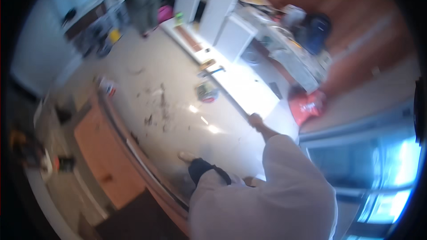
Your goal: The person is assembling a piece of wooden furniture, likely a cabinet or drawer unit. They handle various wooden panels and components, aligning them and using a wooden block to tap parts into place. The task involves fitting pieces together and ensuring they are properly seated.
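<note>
A long white board [249,89] runs from the upper middle toward me, brightly lit at its near end. My right hand [255,120] is closed at the near corner of this board, its fingers seeming to grip the edge; blur hides the details. On the board's left edge lie a tool with a blue handle [215,71] and a small brown block [207,65]. A brown strip [187,38] rests farther up the board. Beside it, on the floor, sits a small round tub [207,93]. My left hand is out of view.
White upright panels [218,13] stand behind the board, near a cluttered ledge [289,62]. A red bag [307,106] lies at right. Another person [144,4] stands at the far left. Orange-brown panels [106,151] lean at left; dark debris [162,106] dots the floor.
</note>
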Tool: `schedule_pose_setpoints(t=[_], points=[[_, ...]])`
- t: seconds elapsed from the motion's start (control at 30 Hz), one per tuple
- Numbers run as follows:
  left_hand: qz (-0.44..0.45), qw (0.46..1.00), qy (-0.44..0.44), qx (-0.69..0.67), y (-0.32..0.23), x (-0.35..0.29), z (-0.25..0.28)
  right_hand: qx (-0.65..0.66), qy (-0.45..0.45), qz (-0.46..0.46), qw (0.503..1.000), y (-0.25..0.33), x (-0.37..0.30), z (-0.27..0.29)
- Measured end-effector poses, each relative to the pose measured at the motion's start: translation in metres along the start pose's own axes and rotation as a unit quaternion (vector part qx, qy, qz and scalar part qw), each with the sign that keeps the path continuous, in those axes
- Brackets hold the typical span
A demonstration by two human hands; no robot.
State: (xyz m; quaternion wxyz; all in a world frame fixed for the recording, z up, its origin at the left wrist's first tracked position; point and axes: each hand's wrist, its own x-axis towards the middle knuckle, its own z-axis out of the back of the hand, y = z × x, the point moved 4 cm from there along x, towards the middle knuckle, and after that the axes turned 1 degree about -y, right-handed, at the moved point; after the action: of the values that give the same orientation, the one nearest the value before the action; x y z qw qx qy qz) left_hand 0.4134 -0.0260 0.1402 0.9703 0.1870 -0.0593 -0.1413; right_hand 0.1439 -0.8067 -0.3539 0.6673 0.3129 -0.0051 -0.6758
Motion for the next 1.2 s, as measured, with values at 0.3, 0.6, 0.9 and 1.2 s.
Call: schedule_pose_setpoints(t=[0.3,0.6,0.9,1.2], points=[[0.039,0.978,0.176,-0.102,-0.109,0.059,0.094,-0.201,0.293,0.045,0.934,-0.136,-0.137,-0.031],[-0.008,0.985,0.174,-0.015,-0.305,0.124,0.155,-0.108,0.059,-0.006,0.992,-0.156,0.185,0.164],[-0.104,0.985,0.137,-0.033,-0.512,0.185,0.238,0.066,-0.280,0.043,0.957,-0.018,0.530,0.443],[-0.035,0.985,0.047,-0.164,-0.607,0.199,0.251,-0.172,-0.156,0.070,0.970,0.007,0.710,0.485]])
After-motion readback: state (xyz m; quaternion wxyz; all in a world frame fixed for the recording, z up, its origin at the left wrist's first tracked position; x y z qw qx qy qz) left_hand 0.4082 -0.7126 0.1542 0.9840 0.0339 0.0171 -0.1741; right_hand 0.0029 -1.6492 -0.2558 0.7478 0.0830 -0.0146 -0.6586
